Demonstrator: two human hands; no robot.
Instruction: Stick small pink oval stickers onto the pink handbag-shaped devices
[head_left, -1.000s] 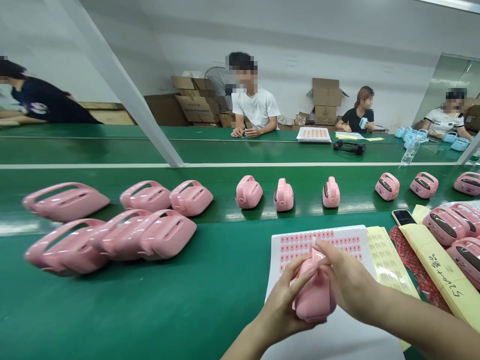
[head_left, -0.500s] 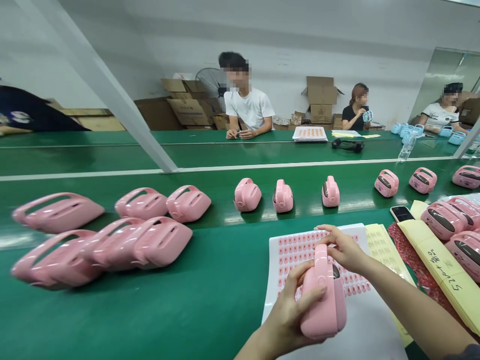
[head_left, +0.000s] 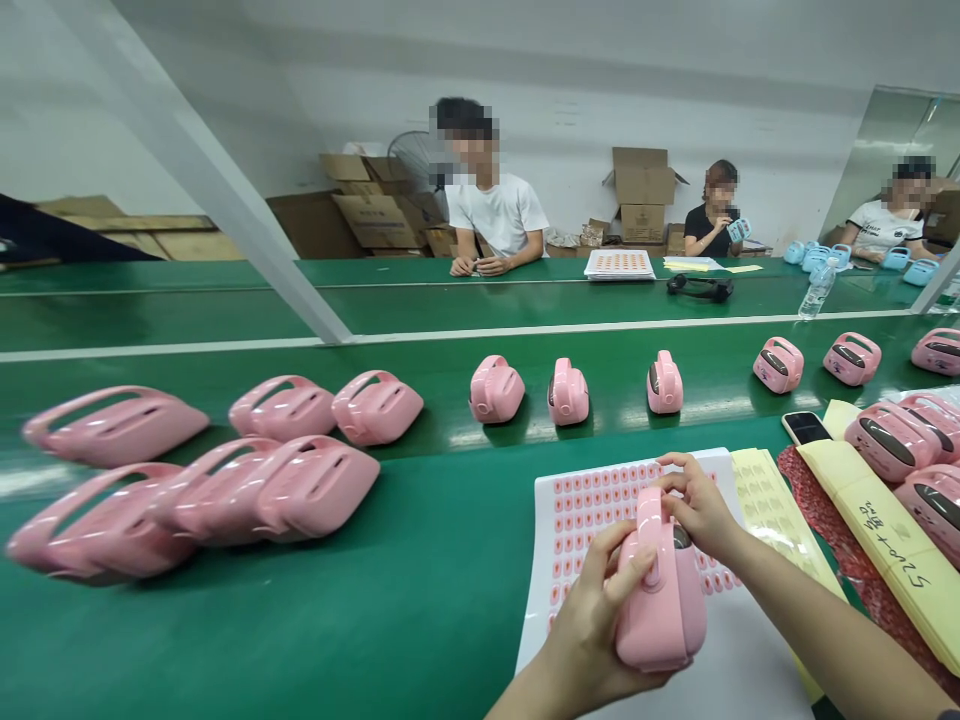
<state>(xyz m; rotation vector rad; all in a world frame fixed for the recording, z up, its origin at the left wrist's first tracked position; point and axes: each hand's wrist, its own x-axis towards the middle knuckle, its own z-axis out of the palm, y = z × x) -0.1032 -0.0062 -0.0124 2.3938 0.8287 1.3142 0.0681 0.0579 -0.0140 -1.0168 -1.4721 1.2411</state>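
Note:
My left hand [head_left: 589,620] grips a pink plastic handled case [head_left: 664,590] upright above a white sticker sheet [head_left: 600,500] covered in small red stickers. My right hand [head_left: 697,500] is just beyond the case's top, fingers pinched together over the sheet, touching the case's handle end. What the fingertips hold is too small to make out. The sheet lies on the green bench in front of me.
Several pink cases [head_left: 300,485] lie at the left and more stand in a row on the green belt [head_left: 450,350]. Finished cases [head_left: 892,440], yellow backing papers [head_left: 877,520] and a phone [head_left: 804,427] sit at right. People sit across the far bench [head_left: 495,215].
My right hand left the case, reached onto the sticker sheet, then drew back to the case's top. My left hand turned the case upright and shifted it slightly right.

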